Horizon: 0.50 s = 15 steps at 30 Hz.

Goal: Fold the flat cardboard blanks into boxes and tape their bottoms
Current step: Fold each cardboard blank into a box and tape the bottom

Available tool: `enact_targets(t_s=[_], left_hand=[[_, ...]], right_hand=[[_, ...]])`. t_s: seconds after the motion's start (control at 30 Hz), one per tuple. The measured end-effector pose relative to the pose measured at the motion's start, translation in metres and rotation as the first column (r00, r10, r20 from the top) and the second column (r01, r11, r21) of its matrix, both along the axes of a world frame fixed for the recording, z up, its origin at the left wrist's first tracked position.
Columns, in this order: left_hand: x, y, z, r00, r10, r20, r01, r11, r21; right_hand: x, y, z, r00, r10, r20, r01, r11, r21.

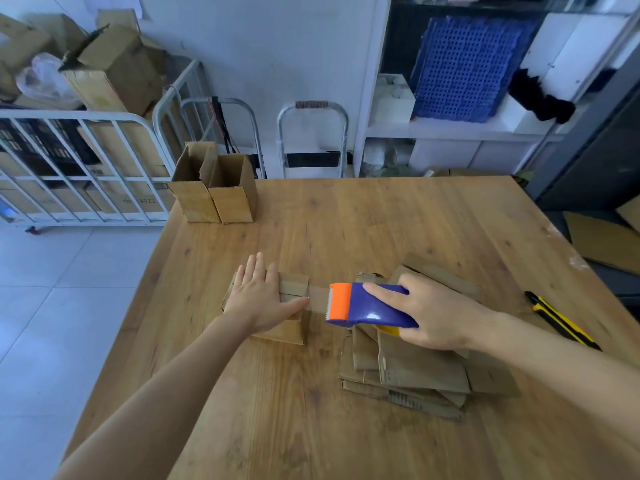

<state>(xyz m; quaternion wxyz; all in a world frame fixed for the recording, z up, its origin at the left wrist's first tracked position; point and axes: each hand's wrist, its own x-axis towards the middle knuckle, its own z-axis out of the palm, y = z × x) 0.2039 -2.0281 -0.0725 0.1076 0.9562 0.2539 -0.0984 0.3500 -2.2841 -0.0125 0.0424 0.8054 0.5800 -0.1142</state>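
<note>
A small folded cardboard box (291, 327) stands bottom-up on the wooden table (398, 220). My left hand (256, 296) lies flat on its closed flaps, thumb stretched along a strip of brown tape (317, 297). My right hand (436, 313) grips a blue tape dispenser (372, 306) with an orange cutter head, held just right of the box, the tape running from it onto the box. A pile of flat cardboard blanks (422, 372) lies under my right hand.
Two open folded boxes (216, 188) stand at the table's far left corner. A yellow-and-black utility knife (561, 320) lies near the right edge. Beyond the table are white metal carts, stacked cartons and white shelving with a blue crate.
</note>
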Motion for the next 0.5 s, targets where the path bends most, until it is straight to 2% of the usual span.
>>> enact_targets(t_s=[0.2, 0.37, 0.5], left_hand=[[0.001, 0.002, -0.002, 1.000, 0.013, -0.020, -0.014, 1.000, -0.009], [0.010, -0.002, 0.002, 0.993, 0.116, 0.022, -0.114, 0.990, -0.083], [0.013, -0.005, -0.001, 0.990, 0.139, 0.032, -0.138, 0.989, -0.048]], right_hand=[[-0.006, 0.014, -0.001, 1.000, -0.017, -0.007, 0.017, 1.000, -0.018], [-0.005, 0.026, 0.001, 0.999, -0.039, -0.036, 0.036, 0.996, -0.079], [-0.001, 0.030, 0.003, 0.995, -0.063, -0.082, 0.052, 0.991, -0.123]])
